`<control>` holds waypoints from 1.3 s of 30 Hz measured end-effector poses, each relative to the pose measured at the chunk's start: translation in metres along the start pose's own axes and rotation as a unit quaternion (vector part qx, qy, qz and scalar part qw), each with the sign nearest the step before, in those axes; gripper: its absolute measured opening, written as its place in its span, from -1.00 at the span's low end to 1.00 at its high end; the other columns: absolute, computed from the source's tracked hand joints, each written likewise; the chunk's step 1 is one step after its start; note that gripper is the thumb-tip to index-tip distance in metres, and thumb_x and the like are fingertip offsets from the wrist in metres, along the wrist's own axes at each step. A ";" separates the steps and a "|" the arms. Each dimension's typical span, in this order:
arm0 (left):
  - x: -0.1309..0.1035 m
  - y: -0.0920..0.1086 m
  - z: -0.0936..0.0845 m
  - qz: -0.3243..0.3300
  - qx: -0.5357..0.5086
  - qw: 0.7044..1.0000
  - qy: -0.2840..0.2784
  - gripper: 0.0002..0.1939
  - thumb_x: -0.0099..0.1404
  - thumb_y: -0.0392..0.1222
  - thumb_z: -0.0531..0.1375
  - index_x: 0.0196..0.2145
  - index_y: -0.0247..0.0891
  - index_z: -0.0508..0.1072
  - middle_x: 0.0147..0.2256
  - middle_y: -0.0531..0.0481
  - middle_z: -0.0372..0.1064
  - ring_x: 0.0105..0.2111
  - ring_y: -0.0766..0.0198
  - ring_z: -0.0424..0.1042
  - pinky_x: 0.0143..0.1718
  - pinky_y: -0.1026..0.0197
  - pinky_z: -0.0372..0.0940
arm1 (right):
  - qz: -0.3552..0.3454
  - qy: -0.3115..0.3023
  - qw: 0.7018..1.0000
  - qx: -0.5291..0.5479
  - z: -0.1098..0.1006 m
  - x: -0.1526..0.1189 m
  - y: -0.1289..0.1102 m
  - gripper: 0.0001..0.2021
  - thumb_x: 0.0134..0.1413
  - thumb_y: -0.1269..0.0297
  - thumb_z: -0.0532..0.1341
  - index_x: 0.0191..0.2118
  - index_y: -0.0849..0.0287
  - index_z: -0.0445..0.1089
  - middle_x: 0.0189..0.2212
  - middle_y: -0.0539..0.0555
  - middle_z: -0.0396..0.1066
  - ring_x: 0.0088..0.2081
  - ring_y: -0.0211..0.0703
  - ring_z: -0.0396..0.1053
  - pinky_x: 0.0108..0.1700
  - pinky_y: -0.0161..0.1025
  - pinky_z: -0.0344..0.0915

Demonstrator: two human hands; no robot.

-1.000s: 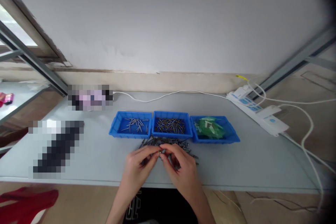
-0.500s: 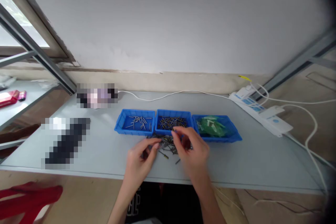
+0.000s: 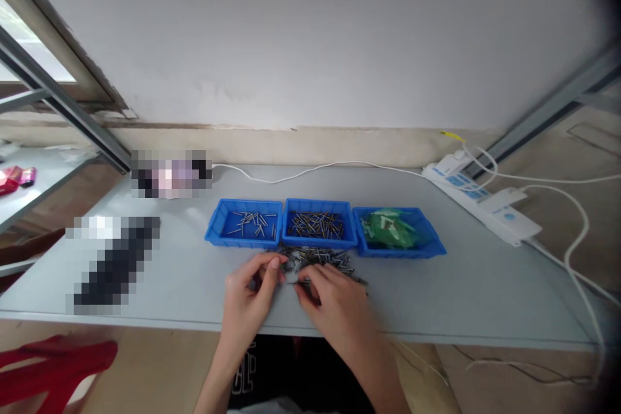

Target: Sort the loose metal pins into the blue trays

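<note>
A loose pile of thin metal pins (image 3: 323, 257) lies on the table in front of the blue bins. My left hand (image 3: 252, 284) is at the pile's left edge, thumb and index finger closed in a pinch; what is between them, if anything, is too small to make out. Over the pile's near side, my right hand (image 3: 334, 301) has its fingertips closed on a thin metal pin (image 3: 292, 283), whose end pokes out to the left. Behind the pile, the left blue bin (image 3: 212, 231) holds several silvery pins, and the middle blue bin (image 3: 320, 204) many darker, brassy ones.
The right blue bin (image 3: 429, 239) holds green plastic packets (image 3: 391, 229). A white power strip (image 3: 504, 210) with plugs and cables lies at the right, and a white cable (image 3: 291, 178) runs along the wall. Two blurred-out items are at the left. A red stool (image 3: 58, 362) stands below.
My right hand has come down from the middle bin's front edge to the near side of the pile. My left hand stays by the pile, still pinched. The view has shifted slightly.
</note>
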State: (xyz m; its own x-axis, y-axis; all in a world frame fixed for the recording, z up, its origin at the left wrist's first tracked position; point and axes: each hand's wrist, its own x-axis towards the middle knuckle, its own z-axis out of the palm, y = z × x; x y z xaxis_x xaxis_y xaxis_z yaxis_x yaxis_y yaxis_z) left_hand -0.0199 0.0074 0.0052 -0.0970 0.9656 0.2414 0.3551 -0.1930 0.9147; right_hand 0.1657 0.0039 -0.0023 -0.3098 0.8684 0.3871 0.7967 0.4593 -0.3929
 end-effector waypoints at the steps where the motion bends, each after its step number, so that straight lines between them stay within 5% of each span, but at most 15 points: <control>1: 0.000 0.000 0.000 0.000 0.003 1.000 -0.003 -0.65 0.55 0.01 0.20 -0.19 -0.27 0.68 -0.49 0.03 0.57 -0.52 0.30 0.50 -0.43 0.32 0.39 | 0.000 0.001 1.000 0.000 0.001 0.001 0.000 -0.89 0.27 0.41 0.32 -0.28 0.05 0.46 -0.44 -0.05 0.53 -0.40 -0.12 0.49 -0.35 -0.19 0.28; 12: 0.000 -0.001 0.003 0.050 0.067 0.996 -0.011 -0.77 0.54 -0.14 0.21 -0.13 -0.23 0.68 -0.43 0.02 0.59 -0.53 0.32 0.47 -0.45 0.34 0.36 | -0.052 0.047 0.998 0.011 -0.001 0.004 0.011 -0.79 0.53 0.34 0.14 -0.20 0.08 0.47 -0.36 0.02 0.55 -0.29 -0.08 0.55 -0.22 -0.17 0.41; 20: -0.001 -0.002 0.008 0.188 0.103 0.970 -0.117 -0.81 0.57 -0.32 0.17 -0.07 -0.20 0.61 -0.18 -0.08 0.63 -0.23 0.22 0.63 -0.15 0.26 0.47 | -0.027 0.127 0.985 0.112 -0.012 0.010 0.002 -0.88 0.56 0.26 0.17 -0.13 0.06 0.40 -0.22 0.06 0.51 -0.27 -0.18 0.56 -0.24 -0.26 0.46; 28: 0.001 -0.002 0.006 0.183 0.064 0.978 -0.077 -0.84 0.50 -0.38 0.22 -0.12 -0.21 0.60 -0.18 -0.09 0.64 -0.20 0.21 0.65 -0.17 0.29 0.48 | -0.033 0.123 0.973 0.195 -0.001 0.006 -0.002 -0.93 0.47 0.36 0.27 -0.03 0.06 0.42 -0.28 0.01 0.50 -0.40 -0.24 0.43 -0.31 -0.28 0.40; 32: -0.001 0.002 0.004 0.156 0.058 0.985 -0.049 -0.85 0.49 -0.37 0.24 -0.12 -0.20 0.61 -0.24 -0.02 0.66 -0.41 0.32 0.55 -0.35 0.34 0.41 | -0.002 0.094 0.972 0.215 -0.002 -0.002 0.000 -0.81 0.47 0.35 0.24 0.11 0.03 0.41 -0.27 -0.01 0.48 -0.43 -0.24 0.38 -0.31 -0.26 0.40; 39: -0.002 0.001 0.003 0.157 0.041 0.981 -0.109 -0.83 0.49 -0.40 0.24 -0.11 -0.20 0.61 -0.22 -0.01 0.67 -0.32 0.30 0.62 -0.25 0.35 0.46 | 0.003 0.075 0.977 0.197 -0.003 -0.002 -0.002 -0.82 0.49 0.33 0.21 0.12 0.05 0.42 -0.29 -0.01 0.50 -0.42 -0.23 0.41 -0.29 -0.25 0.40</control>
State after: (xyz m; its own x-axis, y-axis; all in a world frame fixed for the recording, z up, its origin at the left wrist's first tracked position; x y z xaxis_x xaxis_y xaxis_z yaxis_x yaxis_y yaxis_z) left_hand -0.0161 0.0061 0.0050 0.2267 0.8771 0.4235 0.4095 -0.4803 0.7756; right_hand 0.1664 0.0008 -0.0002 -0.2027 0.8474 0.4908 0.5265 0.5169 -0.6750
